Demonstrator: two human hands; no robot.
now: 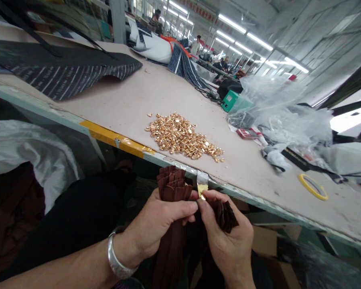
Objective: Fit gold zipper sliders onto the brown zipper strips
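Note:
My left hand [165, 216], with a silver bangle on its wrist, is closed around a bundle of brown fabric strips [173, 186] whose ends stick up above the thumb. Thumb and forefinger of my right hand [228, 233] pinch a small gold metal piece [202, 196], perhaps a zipper slider. More dark brown strips [225, 216] are tucked in my right palm. The fingertips of both hands nearly meet, just below the table edge. Beyond them, a heap of small gold metal pieces [183, 136] lies on the table [114, 108].
A dark striped sheet [75, 74] lies at the left. At the right are a roll of yellow tape [313, 186], clear plastic bags [289, 112], a red box [248, 133] and a green device [231, 100]. White sheeting [27, 148] hangs below left. People are in the background.

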